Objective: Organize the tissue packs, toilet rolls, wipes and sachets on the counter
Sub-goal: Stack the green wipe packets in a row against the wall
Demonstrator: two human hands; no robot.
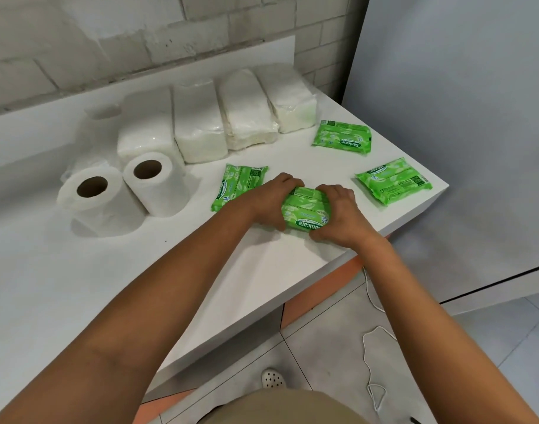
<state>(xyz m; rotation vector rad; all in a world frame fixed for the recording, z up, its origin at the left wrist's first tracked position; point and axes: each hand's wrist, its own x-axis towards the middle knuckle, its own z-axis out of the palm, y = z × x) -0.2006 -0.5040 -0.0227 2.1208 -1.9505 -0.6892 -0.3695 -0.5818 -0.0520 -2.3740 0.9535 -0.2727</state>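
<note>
1. A green wipes pack (306, 214) is gripped from both sides by the left hand (269, 201) and right hand (343, 215), on the bench (78, 286) near its edge.
2. Another wipes pack (236, 185) lies just beside the left hand.
3. Two toilet rolls (121, 191) stand further left.
4. Tissue packs (231, 114) are lined up beyond the hands.

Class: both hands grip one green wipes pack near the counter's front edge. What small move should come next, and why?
Probably slide the held wipes pack left beside the wipes pack by the left hand: the other green packs lie scattered, while the right hand already steadies it.
</note>
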